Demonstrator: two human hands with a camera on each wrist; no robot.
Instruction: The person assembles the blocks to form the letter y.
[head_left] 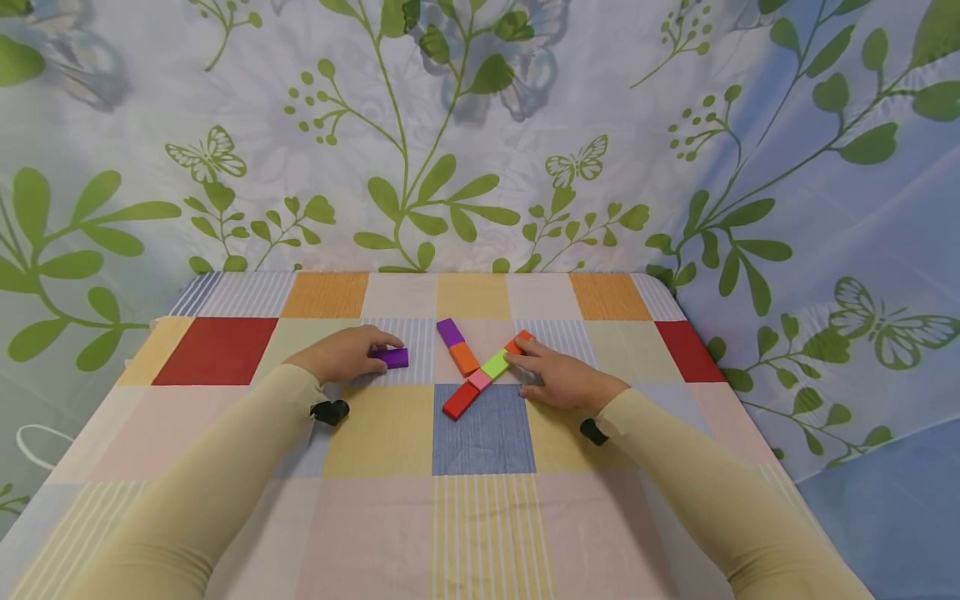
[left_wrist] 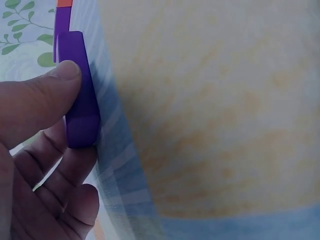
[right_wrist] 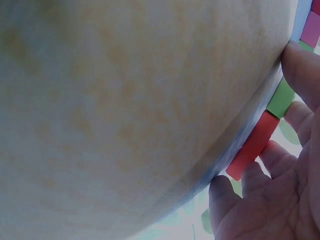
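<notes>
Thumb and fingers of my left hand [head_left: 347, 353] pinch a small purple block [head_left: 395, 358], seen up close in the left wrist view as a smooth oblong purple block [left_wrist: 82, 100]. To its right, several blocks form a Y-like figure on the cloth. One branch has another purple block [head_left: 450, 332] and an orange block [head_left: 464, 359]. The other line runs from a red block [head_left: 461, 401] through a pink block [head_left: 479, 380] and a green block [head_left: 495, 364] to a red-orange block [head_left: 522, 337]. My right hand [head_left: 564, 377], fingers loosely extended, touches the green and red-orange blocks.
A patchwork tablecloth [head_left: 367, 533] covers the table. Behind and to the right hang curtains [head_left: 480, 108] with green leaves and butterflies. A white cord loop [head_left: 41, 446] shows at the table's left edge. Dark wrist cameras [head_left: 330, 412] sit under both cuffs.
</notes>
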